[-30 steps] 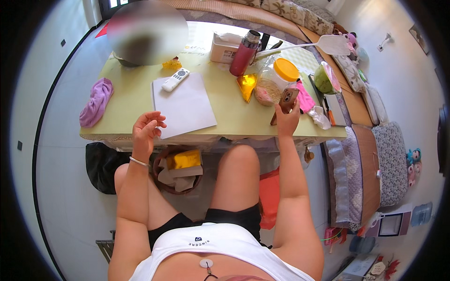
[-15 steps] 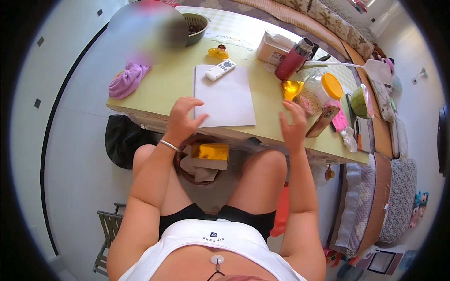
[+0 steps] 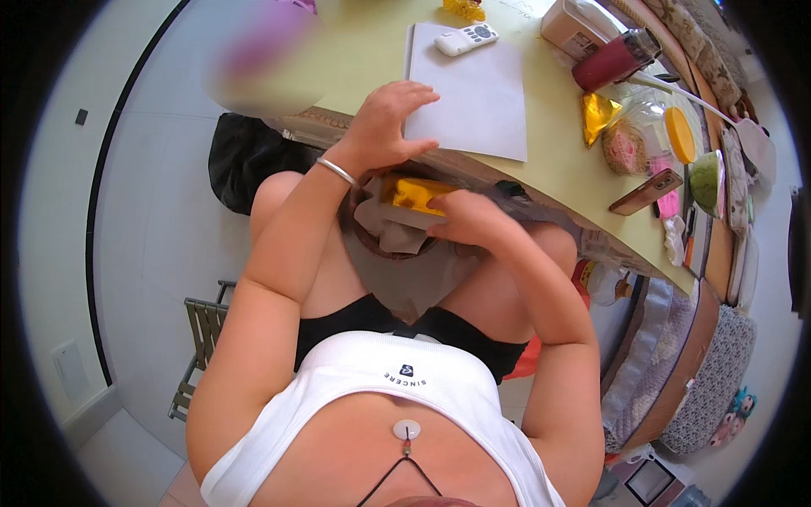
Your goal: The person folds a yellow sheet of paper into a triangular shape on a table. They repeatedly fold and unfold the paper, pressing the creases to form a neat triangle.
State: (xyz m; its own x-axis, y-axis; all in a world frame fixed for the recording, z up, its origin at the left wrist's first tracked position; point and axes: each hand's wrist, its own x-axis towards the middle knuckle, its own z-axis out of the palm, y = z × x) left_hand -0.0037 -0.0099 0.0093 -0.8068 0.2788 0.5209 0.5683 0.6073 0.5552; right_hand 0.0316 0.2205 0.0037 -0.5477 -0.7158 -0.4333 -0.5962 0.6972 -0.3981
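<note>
My left hand (image 3: 391, 127) is open over the table's front edge, its fingers spread at the left side of a stack of white paper (image 3: 473, 101). A white remote control (image 3: 466, 39) lies on the far end of the paper. Below the tabletop, my right hand (image 3: 471, 218) reaches to the right side of a small cardboard box (image 3: 410, 217) that holds gold foil sheets (image 3: 414, 194). Its finger and thumb are apart at the box's edge; whether they touch the foil is hard to see. The box rests over a round brown basket (image 3: 372, 237) with crumpled paper in it.
On the table's right are a dark red flask (image 3: 615, 61), folded gold foil (image 3: 598, 117), a clear jar with a yellow lid (image 3: 678, 135), a phone (image 3: 646, 193) and a green cut melon (image 3: 705, 182). A black bag (image 3: 245, 160) hangs at the left; a folding stool (image 3: 203, 338) stands behind.
My right hand has gone from above the table, beside the phone, down and left to the foil box. My left hand stays beside the paper. The whole view has shifted.
</note>
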